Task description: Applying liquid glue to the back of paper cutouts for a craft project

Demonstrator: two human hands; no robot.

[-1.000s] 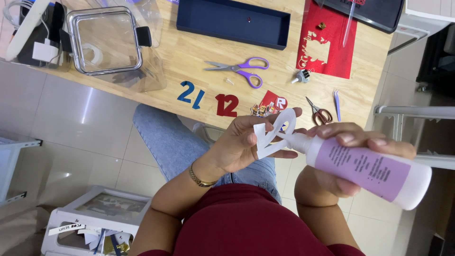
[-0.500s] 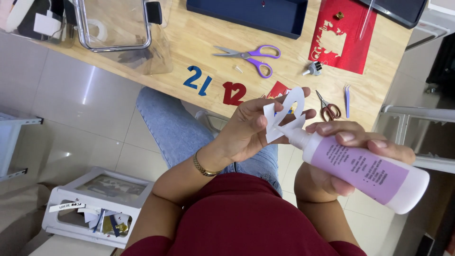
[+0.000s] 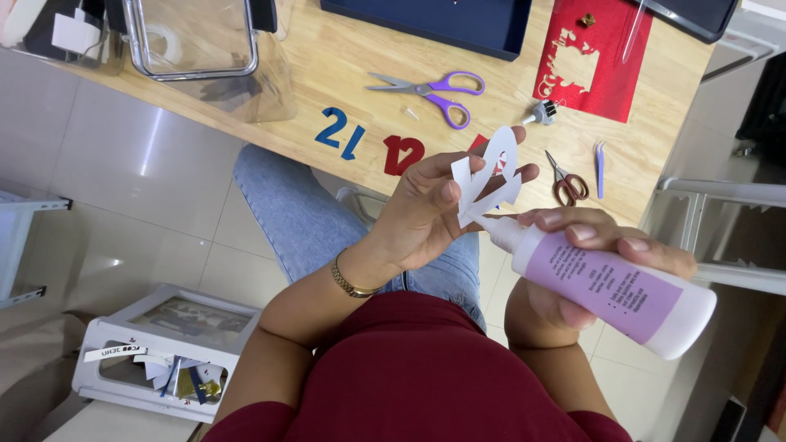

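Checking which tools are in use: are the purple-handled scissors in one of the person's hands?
No: the purple-handled scissors lie on the wooden table, while the left hand holds a white paper cutout and the right hand a glue bottle.

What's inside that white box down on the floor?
The white box holds paper scraps: white strips, blue and yellowish bits. Its frame and lid cover much of the inside, so anything deeper is hidden.
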